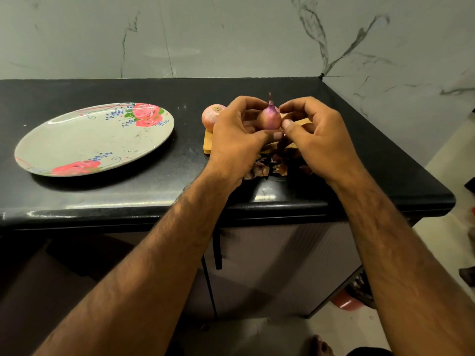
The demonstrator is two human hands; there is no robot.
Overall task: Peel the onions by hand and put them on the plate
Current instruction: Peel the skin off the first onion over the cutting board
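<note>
Broadly, a glossy black stone counter [77, 201] is occupied at the left by an oval floral plate [77, 140]. At the right, above a small wooden board [207, 143], a smooth pink-purple onion [270, 119] with a pointed tip is gripped upright by the curled fingers of the left hand [236, 142] and pinched by the right hand [318, 140]. A rounder onion [212, 116] is set just behind, to the left; dry brown skins [259, 170] are scattered nearer.

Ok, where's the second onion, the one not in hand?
In the head view, the second onion sits on the far left corner of the wooden board, just behind the left hand and right of the floral plate.
</note>
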